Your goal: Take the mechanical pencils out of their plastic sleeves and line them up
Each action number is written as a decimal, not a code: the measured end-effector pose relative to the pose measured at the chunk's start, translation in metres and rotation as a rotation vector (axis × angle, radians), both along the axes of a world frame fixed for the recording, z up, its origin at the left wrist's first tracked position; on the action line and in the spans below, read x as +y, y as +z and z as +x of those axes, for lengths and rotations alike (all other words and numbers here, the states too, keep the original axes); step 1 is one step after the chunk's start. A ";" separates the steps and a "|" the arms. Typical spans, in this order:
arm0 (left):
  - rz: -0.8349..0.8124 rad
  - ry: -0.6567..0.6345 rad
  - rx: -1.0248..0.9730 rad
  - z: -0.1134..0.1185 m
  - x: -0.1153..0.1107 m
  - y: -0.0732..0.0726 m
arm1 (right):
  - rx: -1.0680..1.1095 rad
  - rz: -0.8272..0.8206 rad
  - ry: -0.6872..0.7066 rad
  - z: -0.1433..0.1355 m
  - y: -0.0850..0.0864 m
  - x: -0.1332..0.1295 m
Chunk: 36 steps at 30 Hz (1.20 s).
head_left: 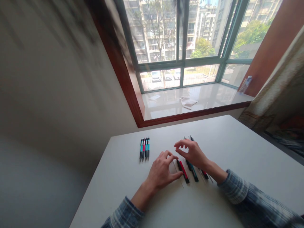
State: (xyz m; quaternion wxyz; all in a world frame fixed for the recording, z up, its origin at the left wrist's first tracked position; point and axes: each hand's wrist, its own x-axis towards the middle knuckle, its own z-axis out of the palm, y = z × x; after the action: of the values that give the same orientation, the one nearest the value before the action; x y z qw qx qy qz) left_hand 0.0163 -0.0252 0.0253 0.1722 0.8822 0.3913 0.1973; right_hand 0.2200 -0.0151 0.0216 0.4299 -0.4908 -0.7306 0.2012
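Observation:
Several assembled pens (144,149) lie side by side on the white table (128,186), left of my hands. My left hand (163,169) is beside a red and black pen part (184,172), thumb and fingers apart with nothing between them. Above the middle of the table, my right hand (192,152) has its thumb and fingertips apart and holds nothing. A dark teal pen part (194,173) lies between the hands. Another red and black part (204,174) rests below my right wrist, with thin rods around it. Dark tips (192,138) show behind my right hand, partly hidden.
Beyond the table is a window sill (163,109) with a crumpled cloth (188,102), a paper (155,97) and a clear bottle (245,85). A curtain (273,91) hangs at the right. A wall is at the left.

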 end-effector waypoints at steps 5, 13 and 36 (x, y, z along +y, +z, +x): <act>-0.031 0.022 -0.037 0.001 -0.003 -0.001 | 0.038 0.010 -0.078 0.010 0.006 0.004; -0.367 0.150 -0.488 -0.009 0.006 0.001 | 0.320 -0.060 -0.111 0.025 0.008 0.014; -0.345 0.300 -0.664 -0.011 0.012 -0.006 | 0.697 -0.271 0.080 0.011 -0.001 0.011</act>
State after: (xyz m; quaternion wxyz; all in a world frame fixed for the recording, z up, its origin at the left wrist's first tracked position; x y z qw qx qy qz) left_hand 0.0049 -0.0136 0.0196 0.4039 0.6618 0.4662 0.4261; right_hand 0.2306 -0.0037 0.0205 0.5759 -0.4165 -0.5256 0.4676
